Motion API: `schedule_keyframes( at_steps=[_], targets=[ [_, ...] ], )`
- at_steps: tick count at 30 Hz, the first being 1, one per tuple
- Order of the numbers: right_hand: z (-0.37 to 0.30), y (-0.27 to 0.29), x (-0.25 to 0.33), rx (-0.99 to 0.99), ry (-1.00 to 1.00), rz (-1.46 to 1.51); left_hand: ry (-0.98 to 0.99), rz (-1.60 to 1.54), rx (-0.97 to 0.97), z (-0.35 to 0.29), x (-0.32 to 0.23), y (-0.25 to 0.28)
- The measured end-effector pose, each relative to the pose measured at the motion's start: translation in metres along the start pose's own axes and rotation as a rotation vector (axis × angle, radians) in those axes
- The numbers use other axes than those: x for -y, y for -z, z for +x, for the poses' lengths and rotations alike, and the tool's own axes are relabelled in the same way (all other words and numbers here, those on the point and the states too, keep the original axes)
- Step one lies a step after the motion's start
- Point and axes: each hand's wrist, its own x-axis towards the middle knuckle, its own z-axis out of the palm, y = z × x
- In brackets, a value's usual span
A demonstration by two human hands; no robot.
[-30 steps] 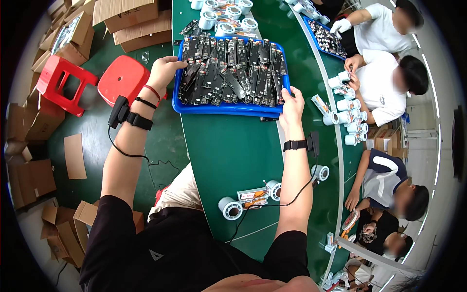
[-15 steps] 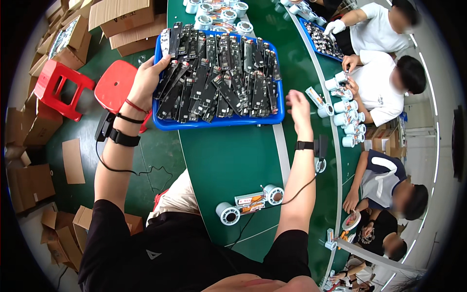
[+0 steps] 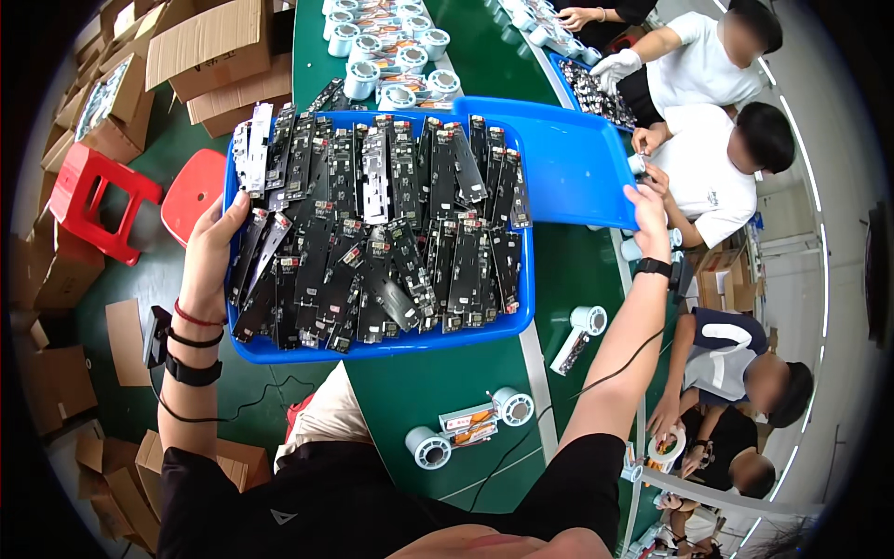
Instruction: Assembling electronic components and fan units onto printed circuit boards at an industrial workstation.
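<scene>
A blue plastic tray (image 3: 391, 348) heaped with black circuit boards (image 3: 315, 238) is held up by its left rim in my left hand (image 3: 212, 250). The thumb lies over the rim and the other fingers are out of sight beneath it. A second blue tray (image 3: 573, 163), with nothing in it, sticks out to the right from behind the full one. My right hand (image 3: 649, 216) is closed on its right edge, by the near corner. The second tray's left part is hidden by the full tray and its boards.
Pale-blue cylinder parts with wires (image 3: 410, 61) stand in rows at the far end of the green table (image 3: 447, 368). Similar parts (image 3: 470, 424) lie nearer me. Red stools (image 3: 102, 200) and cardboard boxes (image 3: 209, 47) are on the left. Several co-workers (image 3: 708, 168) sit along the right side.
The full tray has come nearer and lower in view. My right hand, empty before, has moved right and now grips a second blue tray that shows from behind the full one.
</scene>
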Motion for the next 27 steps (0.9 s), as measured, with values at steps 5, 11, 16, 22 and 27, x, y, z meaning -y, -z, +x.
schedule_keyframes(
  at_steps=[5,11,16,22,27],
  targets=[
    [0.032,0.045,0.008,-0.294,-0.17,0.094,-0.002,-0.006,-0.026,0.003,0.012,0.0],
    [0.073,0.071,0.0,-0.572,-0.233,0.242,0.038,-0.013,-0.028,0.014,0.043,0.013],
    [0.096,0.106,0.012,-0.472,-0.089,0.434,0.104,-0.002,-0.041,0.027,0.056,0.005],
    [-0.026,0.019,0.115,-0.581,0.169,0.063,0.113,0.034,-0.102,0.033,0.084,0.014],
    [-0.279,-0.021,0.098,-0.109,0.147,-0.013,0.029,0.131,-0.17,0.04,0.093,0.028]
  ],
)
